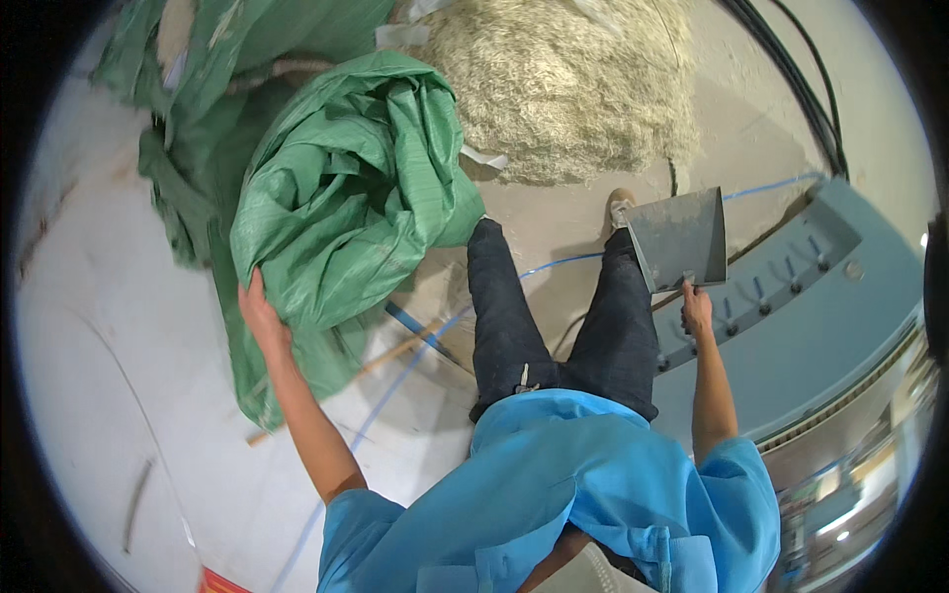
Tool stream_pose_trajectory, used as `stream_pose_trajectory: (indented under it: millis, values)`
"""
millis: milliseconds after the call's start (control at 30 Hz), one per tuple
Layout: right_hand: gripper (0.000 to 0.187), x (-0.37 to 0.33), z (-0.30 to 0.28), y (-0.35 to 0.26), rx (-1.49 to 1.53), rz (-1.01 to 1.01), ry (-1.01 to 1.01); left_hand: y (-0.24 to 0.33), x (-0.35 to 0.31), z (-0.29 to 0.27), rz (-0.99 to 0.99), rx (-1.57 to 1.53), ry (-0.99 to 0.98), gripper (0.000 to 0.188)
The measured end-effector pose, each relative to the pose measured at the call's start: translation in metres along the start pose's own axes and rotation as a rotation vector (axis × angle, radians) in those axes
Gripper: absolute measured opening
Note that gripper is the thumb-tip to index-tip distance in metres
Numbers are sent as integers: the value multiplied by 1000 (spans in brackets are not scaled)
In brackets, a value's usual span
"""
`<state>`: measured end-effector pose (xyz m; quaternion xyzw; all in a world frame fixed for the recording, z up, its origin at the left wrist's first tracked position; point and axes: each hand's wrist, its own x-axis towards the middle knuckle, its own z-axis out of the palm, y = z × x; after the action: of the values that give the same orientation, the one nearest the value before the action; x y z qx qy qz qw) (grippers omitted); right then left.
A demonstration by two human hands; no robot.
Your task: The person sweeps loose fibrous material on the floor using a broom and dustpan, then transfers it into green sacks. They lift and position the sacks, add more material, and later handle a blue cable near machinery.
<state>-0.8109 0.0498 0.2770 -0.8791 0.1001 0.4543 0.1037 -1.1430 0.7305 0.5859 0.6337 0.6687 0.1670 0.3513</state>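
Observation:
My left hand [265, 314] grips the lower left edge of a green woven sack [435, 188]. The sack is crumpled, and its mouth gapes in folds toward me. In my right hand [698, 310] is the short handle of a grey metal scoop [682, 237], shaped like a dustpan. Its flat pan points away from me, beside my right shin, and nothing lies in it. Beyond my feet rises a large heap of pale, straw-like shreds [573, 94].
More green sacking [183, 212] lies crumpled at the far left. A wooden stick [400, 348] and a blue bar [415, 324] lie on the floor by the sack. To the right stands a blue-grey machine [791, 341] with a row of knobs. Black cables [806, 84] and a blue hose [761, 188] run near it.

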Motion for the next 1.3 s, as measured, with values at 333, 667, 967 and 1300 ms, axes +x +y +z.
stream_pose_trajectory:
  millis: [333,667,967,1300]
  values:
    - [60,-52,256,-45,260,194,-208,2,205,-77,448,817,-249,39]
    - [64,147,494,-122,393,224,-319,-134,246,55,29,263,-301,58]
    - [23,269,490,-277,514,-162,2,-227,202,129,119,295,-239,59]
    - [17,153,412,-258,511,-186,-73,-237,178,171,113,187,-193,63]
